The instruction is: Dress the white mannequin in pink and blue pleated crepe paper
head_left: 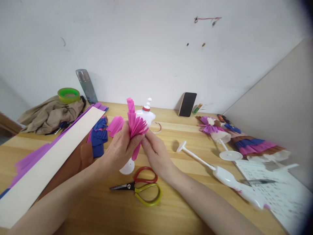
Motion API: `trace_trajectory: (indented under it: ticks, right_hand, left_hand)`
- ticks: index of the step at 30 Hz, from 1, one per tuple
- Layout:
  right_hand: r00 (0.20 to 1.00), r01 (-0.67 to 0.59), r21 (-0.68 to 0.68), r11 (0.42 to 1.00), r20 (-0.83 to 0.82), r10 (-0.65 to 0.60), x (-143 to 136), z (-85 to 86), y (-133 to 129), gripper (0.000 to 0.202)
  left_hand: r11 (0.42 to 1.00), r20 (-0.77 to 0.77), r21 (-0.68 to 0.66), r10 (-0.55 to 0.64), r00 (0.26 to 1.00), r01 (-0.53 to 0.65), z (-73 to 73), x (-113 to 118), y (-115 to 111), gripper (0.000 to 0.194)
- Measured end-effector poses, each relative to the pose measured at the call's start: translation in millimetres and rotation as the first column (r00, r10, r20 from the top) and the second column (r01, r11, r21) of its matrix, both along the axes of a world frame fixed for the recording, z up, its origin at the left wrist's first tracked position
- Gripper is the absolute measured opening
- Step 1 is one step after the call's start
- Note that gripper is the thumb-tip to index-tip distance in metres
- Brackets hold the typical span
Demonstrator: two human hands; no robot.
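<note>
A gathered, pleated strip of pink crepe paper (137, 125) is held at the centre, fanned out at its upper edge. My left hand (122, 143) pinches its left side and base between thumb and fingers. Closed on the lower right edge of the same paper is my right hand (155, 150). Behind the paper stands a white plastic mannequin form (148, 117) with a red band at its neck, partly hidden by the paper; its round white base (127, 166) shows below my left hand. Scissors (134, 186) with one red and one yellow-green handle lie below my hands.
Long crepe and white strips (56, 163) lie left, beside blue cut pieces (98, 137). Brown cloth, green tape (68, 95) and a flask (86, 85) are back left. A phone (187, 104) leans on the wall. Another white form (234, 184) and layered paper skirts (256, 145) lie right.
</note>
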State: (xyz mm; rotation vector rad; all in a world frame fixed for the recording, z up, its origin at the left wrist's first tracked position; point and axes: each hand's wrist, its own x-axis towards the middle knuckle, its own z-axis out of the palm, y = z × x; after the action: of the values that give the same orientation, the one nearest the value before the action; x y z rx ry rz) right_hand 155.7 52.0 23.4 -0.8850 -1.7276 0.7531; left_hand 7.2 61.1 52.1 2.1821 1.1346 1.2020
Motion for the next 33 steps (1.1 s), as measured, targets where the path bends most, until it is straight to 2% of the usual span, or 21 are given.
trace_trajectory:
  ticks: [5,11,16,19,21,26,29,33]
  right_hand:
    - [1.0,-0.017,-0.081,0.997,-0.016,0.015,0.9,-0.7,-0.1,0.026]
    - [0.96,-0.214,-0.129,0.968,-0.213,0.184,1.4,1.4,2.3,0.032]
    - [0.947,-0.222,-0.149,0.964,-0.268,0.176,-0.1,9.2,5.1,0.039]
    - [0.928,-0.248,-0.156,0.956,-0.323,0.188,-0.7,12.9,6.0,0.037]
    - [0.917,-0.247,-0.209,0.946,-0.366,0.159,-1.6,11.6,6.4,0.035]
    - [0.842,-0.347,-0.389,0.853,-0.53,0.101,-5.4,2.7,6.5,0.036]
    - [0.81,-0.383,-0.432,0.817,-0.582,0.072,-7.5,1.9,5.5,0.037]
    - [0.784,-0.39,-0.508,0.768,-0.621,-0.012,-9.5,1.8,5.0,0.038]
  left_hand:
    - [1.0,0.003,0.0,-0.013,1.0,0.013,-4.0,-0.6,3.2,0.017]
    - [1.0,0.014,0.009,-0.022,1.0,0.022,-7.7,-0.9,6.9,0.019]
    - [0.996,0.046,-0.049,-0.075,0.996,0.077,-5.1,-0.3,3.6,0.021]
    - [0.995,0.063,-0.069,-0.062,0.996,0.066,-3.6,0.4,1.5,0.02]
    - [0.99,0.064,-0.133,-0.04,0.997,0.049,-3.7,1.0,0.8,0.021]
    - [0.914,0.129,-0.393,-0.049,0.99,0.097,-7.8,3.5,2.1,0.03]
    - [0.906,0.156,-0.41,-0.045,0.987,0.106,-11.8,4.6,4.0,0.03]
    - [0.92,0.097,-0.387,-0.026,0.995,0.062,-17.5,4.5,5.8,0.029]
